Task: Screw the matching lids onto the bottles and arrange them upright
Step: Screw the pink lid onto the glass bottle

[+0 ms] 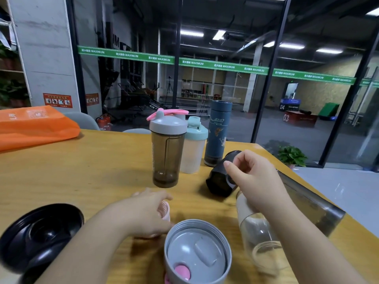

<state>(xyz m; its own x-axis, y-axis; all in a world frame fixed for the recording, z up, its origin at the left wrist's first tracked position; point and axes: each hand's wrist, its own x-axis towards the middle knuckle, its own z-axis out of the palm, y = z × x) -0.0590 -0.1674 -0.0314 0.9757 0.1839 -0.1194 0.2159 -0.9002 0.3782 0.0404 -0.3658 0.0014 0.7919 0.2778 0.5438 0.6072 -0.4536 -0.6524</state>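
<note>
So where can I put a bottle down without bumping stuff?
The widest bare wood lies left of the smoky shaker bottle, between the orange bag and the black lid. The right side is crowded: blue flask, black cup, clear bottle and both hands.

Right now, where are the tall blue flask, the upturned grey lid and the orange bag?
blue flask [217,133]: head view, middle of its patterned body.
grey lid [195,250]: head view, its inner face.
orange bag [34,126]: head view, its top surface.

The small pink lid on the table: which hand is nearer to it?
Left. The left hand touches the small pink lid; the right hand is apart, over the lying bottles.
</note>
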